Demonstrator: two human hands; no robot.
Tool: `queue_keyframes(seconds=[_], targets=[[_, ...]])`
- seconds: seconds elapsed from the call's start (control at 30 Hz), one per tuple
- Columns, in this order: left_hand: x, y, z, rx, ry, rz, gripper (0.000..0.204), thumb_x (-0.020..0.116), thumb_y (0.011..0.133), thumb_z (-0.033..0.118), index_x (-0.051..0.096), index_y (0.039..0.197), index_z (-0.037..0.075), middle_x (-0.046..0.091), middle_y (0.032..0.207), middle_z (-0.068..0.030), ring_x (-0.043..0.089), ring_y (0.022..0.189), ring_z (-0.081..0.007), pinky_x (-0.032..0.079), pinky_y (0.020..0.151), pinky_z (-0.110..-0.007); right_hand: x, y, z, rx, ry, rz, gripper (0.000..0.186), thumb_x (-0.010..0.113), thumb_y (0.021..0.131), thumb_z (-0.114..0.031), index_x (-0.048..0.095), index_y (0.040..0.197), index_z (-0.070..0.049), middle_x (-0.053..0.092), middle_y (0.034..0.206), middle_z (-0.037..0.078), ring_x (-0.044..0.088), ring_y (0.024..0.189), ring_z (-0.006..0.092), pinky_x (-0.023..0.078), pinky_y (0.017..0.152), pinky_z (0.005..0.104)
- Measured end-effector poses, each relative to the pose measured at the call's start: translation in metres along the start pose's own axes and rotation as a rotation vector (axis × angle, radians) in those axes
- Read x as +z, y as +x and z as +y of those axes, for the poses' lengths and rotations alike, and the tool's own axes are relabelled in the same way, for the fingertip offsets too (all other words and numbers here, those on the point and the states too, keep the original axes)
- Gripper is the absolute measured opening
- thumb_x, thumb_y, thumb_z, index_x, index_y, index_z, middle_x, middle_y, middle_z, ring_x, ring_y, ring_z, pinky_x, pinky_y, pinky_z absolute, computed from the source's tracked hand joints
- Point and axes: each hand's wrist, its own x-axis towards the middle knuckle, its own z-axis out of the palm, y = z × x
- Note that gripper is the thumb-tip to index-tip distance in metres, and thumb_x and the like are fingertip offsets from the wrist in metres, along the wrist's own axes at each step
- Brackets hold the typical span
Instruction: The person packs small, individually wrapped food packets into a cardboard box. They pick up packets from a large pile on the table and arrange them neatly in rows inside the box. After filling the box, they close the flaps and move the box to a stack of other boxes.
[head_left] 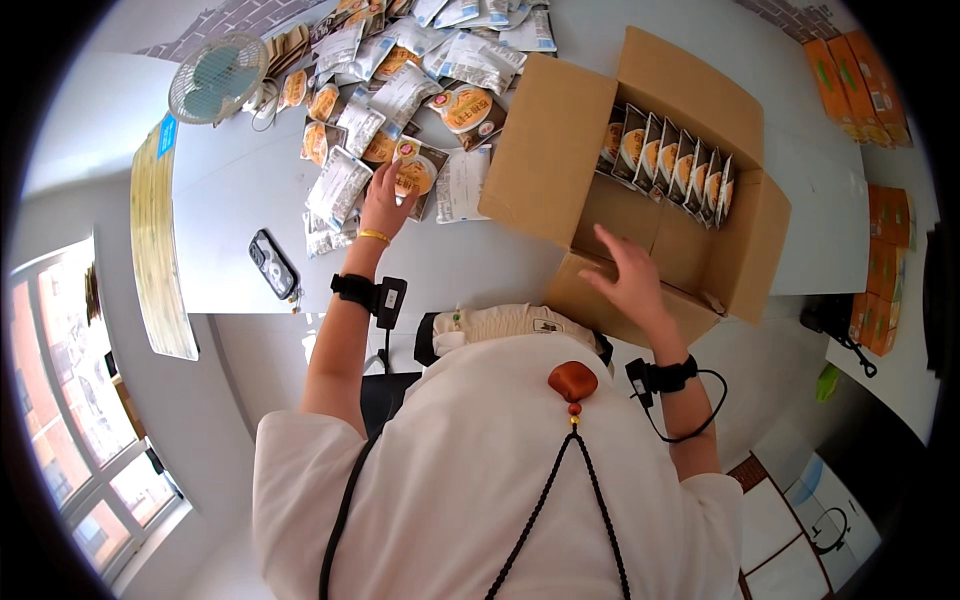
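My left hand (384, 208) reaches over the near edge of the packet pile. Its fingers are stretched out and apart, with the tips at the left edge of a brown food packet (419, 172) showing a bowl of food. White-backed packets (340, 187) lie beside it. My right hand (630, 277) hovers at the near left side of an open cardboard box (553, 130), fingers spread and holding nothing. Inside the box, a row of packets (667, 162) stands upright along the far side. Bare cardboard shows in the near part of the box.
A small fan (218, 80) stands at the table's far left, and a phone (273, 264) lies near the left front. Orange cartons (856, 88) are stacked at the right. The box's flaps spread outward, the near one (640, 308) toward my waist.
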Motion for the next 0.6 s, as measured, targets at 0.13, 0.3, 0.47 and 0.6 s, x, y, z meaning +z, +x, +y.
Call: queue_keyframes(seconds=[0.13, 0.3, 0.47, 0.6], targets=[[0.023, -0.031, -0.007, -0.178, 0.131, -0.161, 0.09, 0.068, 0.065, 0.034, 0.015, 0.136, 0.021, 0.017, 0.138, -0.0181, 0.022, 0.126, -0.0326, 0.022, 0.1, -0.043, 0.034, 0.006, 0.006, -0.125, -0.113, -0.007, 0.047, 0.064, 0.072, -0.037, 0.053, 0.103, -0.004, 0.058, 0.081, 0.013, 0.055, 0.074, 0.0299, 0.044, 0.068, 0.0368], [0.034, -0.018, 0.004, -0.365, 0.184, -0.032, 0.09, 0.067, 0.062, 0.046, 0.02, 0.134, 0.019, 0.025, 0.134, -0.0159, 0.027, 0.122, -0.0319, 0.02, 0.098, -0.045, 0.036, 0.01, 0.004, -0.118, -0.149, -0.063, 0.04, 0.062, 0.073, -0.037, 0.054, 0.094, -0.004, 0.058, 0.074, 0.012, 0.055, 0.069, 0.0288, 0.044, 0.062, 0.0366], [0.024, -0.004, -0.007, -0.533, 0.099, -0.048, 0.088, 0.068, 0.056, 0.055, 0.034, 0.123, 0.008, 0.039, 0.12, -0.0116, 0.036, 0.113, -0.03, 0.024, 0.094, -0.043, 0.035, 0.007, -0.003, -0.126, -0.128, -0.05, 0.039, 0.061, 0.073, -0.037, 0.054, 0.094, -0.004, 0.057, 0.075, 0.011, 0.055, 0.07, 0.0289, 0.044, 0.062, 0.0365], [0.023, 0.007, -0.007, -0.642, 0.168, -0.127, 0.093, 0.068, 0.05, 0.061, 0.037, 0.118, 0.005, 0.04, 0.119, -0.0107, 0.038, 0.112, -0.0283, 0.025, 0.094, -0.043, 0.033, 0.005, -0.006, -0.086, -0.125, -0.087, 0.039, 0.059, 0.075, -0.037, 0.054, 0.096, -0.004, 0.058, 0.08, 0.012, 0.055, 0.074, 0.0302, 0.044, 0.065, 0.0376]])
